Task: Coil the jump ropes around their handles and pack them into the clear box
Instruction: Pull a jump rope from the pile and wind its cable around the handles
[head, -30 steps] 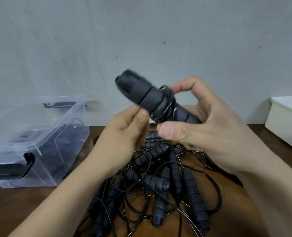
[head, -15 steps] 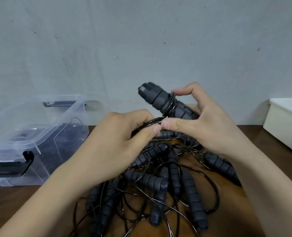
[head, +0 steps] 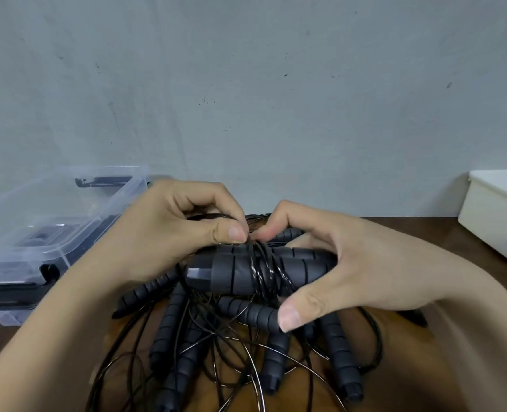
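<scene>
Gripped in the right hand (head: 350,269), the handles (head: 231,272) have been lowered level over the pile (head: 231,337) on the counter (head: 430,226). The cord (head: 264,267) is pinched at its wraps by the left hand (head: 169,239). Tucking-off seems begun. The clear box (head: 53,203) stands apart, left.

The left hand (head: 169,233) and the right hand (head: 344,263) are showing bare, with short, plain thumbnails (head: 237,233). Both forearms (head: 53,337) are running uncovered to the frame's edge, at seven o'clock and four o'clock.
</scene>
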### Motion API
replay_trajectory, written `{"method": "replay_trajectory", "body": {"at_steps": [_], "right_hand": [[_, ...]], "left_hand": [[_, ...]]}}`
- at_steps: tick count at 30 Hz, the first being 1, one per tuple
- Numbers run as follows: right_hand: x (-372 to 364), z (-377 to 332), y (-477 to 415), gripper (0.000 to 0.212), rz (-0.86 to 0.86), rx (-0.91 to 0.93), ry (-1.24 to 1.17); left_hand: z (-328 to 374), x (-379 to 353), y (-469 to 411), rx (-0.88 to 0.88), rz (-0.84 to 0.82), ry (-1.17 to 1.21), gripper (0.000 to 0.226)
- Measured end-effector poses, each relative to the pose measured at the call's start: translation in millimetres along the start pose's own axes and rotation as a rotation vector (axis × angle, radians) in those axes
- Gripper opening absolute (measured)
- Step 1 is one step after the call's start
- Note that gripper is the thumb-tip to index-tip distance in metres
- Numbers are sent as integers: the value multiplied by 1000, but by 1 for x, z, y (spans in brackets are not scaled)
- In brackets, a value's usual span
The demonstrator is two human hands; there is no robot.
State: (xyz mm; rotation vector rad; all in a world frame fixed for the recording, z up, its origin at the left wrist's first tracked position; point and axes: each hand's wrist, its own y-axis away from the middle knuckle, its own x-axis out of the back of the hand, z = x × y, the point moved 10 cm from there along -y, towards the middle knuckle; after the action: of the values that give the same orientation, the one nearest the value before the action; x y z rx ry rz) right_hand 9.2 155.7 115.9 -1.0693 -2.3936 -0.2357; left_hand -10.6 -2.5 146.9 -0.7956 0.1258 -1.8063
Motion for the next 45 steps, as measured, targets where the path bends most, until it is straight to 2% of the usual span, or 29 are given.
{"method": "replay_trajectory", "body": {"at_steps": [3, 6, 9, 11, 14, 17, 20, 23, 25, 32, 38, 41, 45], "right_hand": [[9, -16, 9, 63, 123, 111, -49], [7, -25, 13, 63, 42, 186, -130], [8, -32, 13, 60, -19, 225, -251], [18, -31, 11, 60, 66, 234, -305], [36, -28, 11, 59, 216, 281, -411], [53, -27, 15, 53, 363, 308, -397], [64, -23, 18, 60, 517, 287, -286], [71, -19, 18, 60, 648, 227, -123], [72, -17, 17, 60, 667, 178, -51], [71, -2, 9, 61, 599, 68, 76], [50, 17, -3, 60, 321, -114, 160], [34, 19, -4, 54, 157, -128, 78], [21, 17, -1, 56, 29, -117, 11]], "left_hand": [[0, 0, -2, -37, -10, 84, 42], [-10, -1, -4, 9, -22, 188, 59], [-34, -4, -4, 81, 85, 183, 46], [-42, -10, -4, 140, 200, 246, 34], [-23, -40, -8, 137, 177, 300, 42], [-9, -51, -6, 94, 187, 91, 42], [2, -56, 1, 58, 209, -214, 40], [15, -61, 5, 31, 174, -378, 33], [21, -62, 6, 11, 135, -466, 34], [36, -40, 8, -56, 123, -480, 32], [43, -17, 9, -114, 158, -508, 27], [42, -8, 9, -97, 158, -382, 23], [33, -9, 6, -51, 100, -225, 20]]}}
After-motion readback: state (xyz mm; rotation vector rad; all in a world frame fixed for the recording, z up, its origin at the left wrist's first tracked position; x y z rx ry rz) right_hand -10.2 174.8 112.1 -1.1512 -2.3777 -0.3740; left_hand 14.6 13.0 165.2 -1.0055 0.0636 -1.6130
